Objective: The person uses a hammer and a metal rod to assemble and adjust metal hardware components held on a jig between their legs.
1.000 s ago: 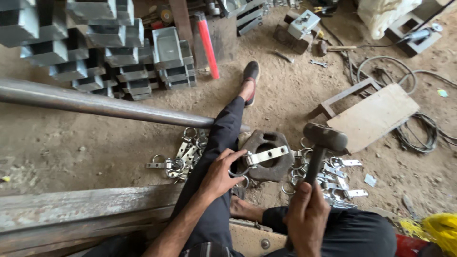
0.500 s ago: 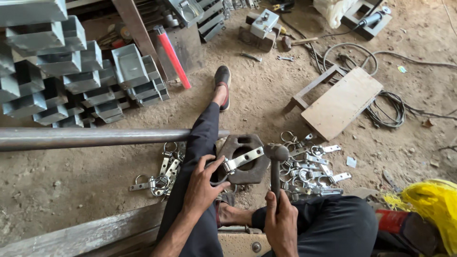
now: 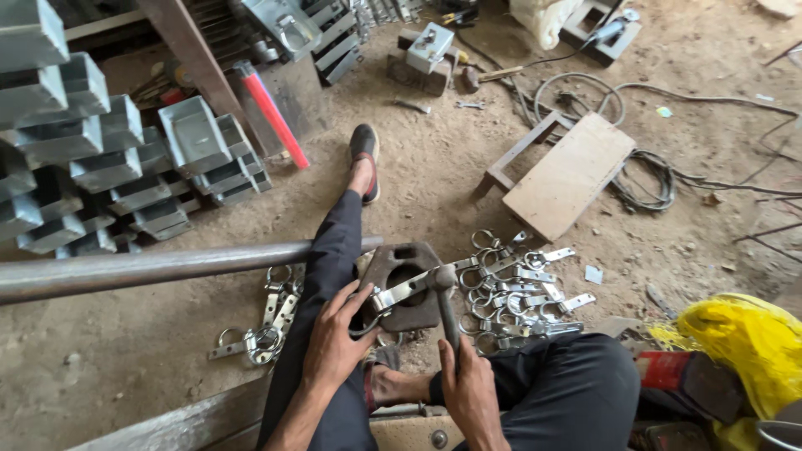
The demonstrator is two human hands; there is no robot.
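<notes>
- Head view: dirt floor [image 3: 434, 179], stacked metal trays [image 3: 92, 159], long pipe [image 3: 159, 266].
- Left hand [image 3: 334, 347] pins a metal strap [image 3: 409, 288] on the iron block [image 3: 401, 288].
- Right hand [image 3: 469, 392] grips a hammer [image 3: 444, 301], head seemingly touching the strap.

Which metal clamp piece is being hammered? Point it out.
The one lying across the dark block, held by the left hand; the hammer touches it. The others lie in floor piles.

Clamp strip [image 3: 409, 286] on the block [image 3: 401, 288]; loose clamps [image 3: 518, 288] right — pipe [image 3: 167, 267] left.

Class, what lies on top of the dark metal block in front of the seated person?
A shiny ring-ended strap lies across the dark metal block, held by the left hand; the hammer head meets it. The block's underside is hidden.
</notes>
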